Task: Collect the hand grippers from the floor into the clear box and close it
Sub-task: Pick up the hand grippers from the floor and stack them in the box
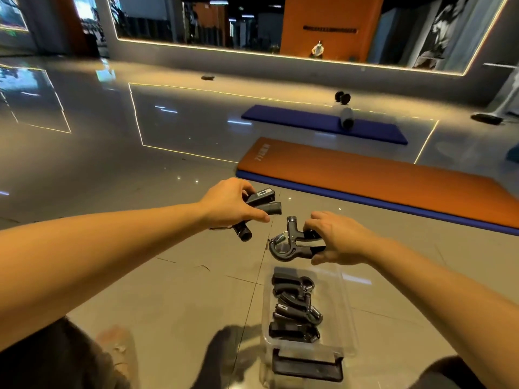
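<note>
The person kneels on the shiny tiled floor (168,276) and has a hand gripper in each hand. The left hand (230,202) has its fingers (244,188) curled around the far gripper (262,204), a black plastic one with two fat handles and a little window on the top one. Its handles point away and to the right, and it is held up off the floor. The right hand (337,237) has its fingers (317,219) wrapped around the handles of the near gripper (292,244), so both hands are full. This one is black too, with a round bend and a shiny metal spring at its left end. It lies sideways, with the handles in the palm and the spring pointing left. The box (346,304) sits on the floor just below it, closer to the person. It is clear hard plastic, long and thin, with its long side running from the knees out toward the hands. So the near gripper lies across the box, not along it, and I think it should go in first, as the right hand is the nearer one. Other grippers (295,307) lie packed in the box in a row. A flat black piece (307,366) sits at the box's near end; I cannot tell what it is. An orange mat (365,175), soft and flat, lies well beyond the hands.
</note>
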Demonstrator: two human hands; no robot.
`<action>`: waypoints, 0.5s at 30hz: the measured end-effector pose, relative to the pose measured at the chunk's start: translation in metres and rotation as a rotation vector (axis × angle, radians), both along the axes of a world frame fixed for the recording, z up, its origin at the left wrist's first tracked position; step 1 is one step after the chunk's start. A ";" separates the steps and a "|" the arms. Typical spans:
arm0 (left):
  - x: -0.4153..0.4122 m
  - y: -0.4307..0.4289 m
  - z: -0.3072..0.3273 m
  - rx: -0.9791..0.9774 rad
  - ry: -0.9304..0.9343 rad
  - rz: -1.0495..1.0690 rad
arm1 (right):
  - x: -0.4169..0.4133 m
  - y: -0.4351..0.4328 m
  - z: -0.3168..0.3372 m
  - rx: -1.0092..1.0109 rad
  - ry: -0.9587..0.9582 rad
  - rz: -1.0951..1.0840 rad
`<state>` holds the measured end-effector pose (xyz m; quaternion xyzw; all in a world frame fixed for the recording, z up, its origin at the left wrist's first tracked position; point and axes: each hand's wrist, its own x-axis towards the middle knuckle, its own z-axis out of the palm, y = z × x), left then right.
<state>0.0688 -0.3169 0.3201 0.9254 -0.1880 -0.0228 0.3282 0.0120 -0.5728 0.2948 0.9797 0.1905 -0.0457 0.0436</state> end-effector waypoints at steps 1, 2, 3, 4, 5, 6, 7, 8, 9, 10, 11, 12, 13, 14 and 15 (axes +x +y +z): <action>-0.004 -0.006 -0.002 0.000 0.010 -0.002 | -0.003 -0.007 -0.005 0.022 0.020 -0.016; -0.008 -0.009 -0.005 -0.001 0.020 0.000 | -0.006 -0.012 -0.009 0.039 0.046 -0.030; -0.012 -0.010 -0.010 -0.003 0.027 0.006 | -0.007 -0.016 -0.013 0.046 0.066 -0.039; -0.015 -0.010 -0.014 -0.004 0.037 0.011 | -0.007 -0.019 -0.015 0.042 0.080 -0.046; -0.017 -0.009 -0.019 -0.002 0.048 0.012 | -0.008 -0.021 -0.017 0.029 0.084 -0.051; -0.018 -0.007 -0.023 0.004 0.058 0.008 | -0.007 -0.023 -0.019 0.013 0.079 -0.053; -0.018 -0.005 -0.027 0.013 0.065 -0.001 | -0.008 -0.024 -0.019 -0.001 0.073 -0.051; -0.018 -0.002 -0.029 0.025 0.071 -0.013 | -0.008 -0.025 -0.019 -0.010 0.073 -0.050; -0.018 -0.001 -0.031 0.043 0.077 -0.028 | -0.009 -0.027 -0.020 -0.023 0.076 -0.052; -0.016 -0.001 -0.031 0.066 0.084 -0.044 | -0.011 -0.030 -0.020 -0.043 0.080 -0.054; -0.013 -0.001 -0.031 0.088 0.090 -0.055 | -0.011 -0.033 -0.020 -0.071 0.084 -0.055; -0.009 -0.003 -0.031 0.105 0.096 -0.062 | -0.011 -0.036 -0.021 -0.096 0.084 -0.055; -0.004 -0.007 -0.032 0.116 0.100 -0.067 | -0.011 -0.040 -0.024 -0.107 0.081 -0.062; 0.002 -0.011 -0.034 0.122 0.102 -0.073 | -0.010 -0.043 -0.028 -0.099 0.076 -0.077; 0.009 -0.017 -0.037 0.126 0.106 -0.081 | -0.009 -0.046 -0.034 -0.078 0.071 -0.096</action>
